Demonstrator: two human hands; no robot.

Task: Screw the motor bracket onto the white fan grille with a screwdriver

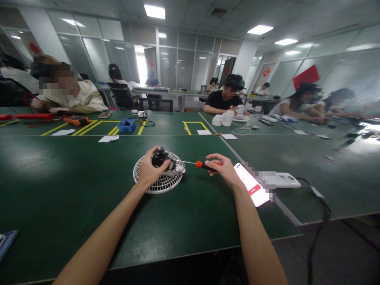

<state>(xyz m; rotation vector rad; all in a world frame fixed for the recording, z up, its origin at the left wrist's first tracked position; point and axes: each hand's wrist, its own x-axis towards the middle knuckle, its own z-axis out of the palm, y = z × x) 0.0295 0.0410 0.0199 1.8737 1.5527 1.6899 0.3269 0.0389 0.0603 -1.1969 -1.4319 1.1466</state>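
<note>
A round white fan grille lies on the green table, its slots radiating outward. Over its middle sits a black motor unit with pale wires at its right side. My left hand is wrapped round the motor unit, thumb on the near side. In my right hand is a screwdriver with a red and black handle. Its thin shaft points left, and the tip reaches the right side of the motor unit. Exactly where the tip rests is hidden.
A lit phone lies beside my right wrist, with a white device and black cable beyond. Farther back are a blue bin, an orange multimeter and white cups. Several people sit around the tables.
</note>
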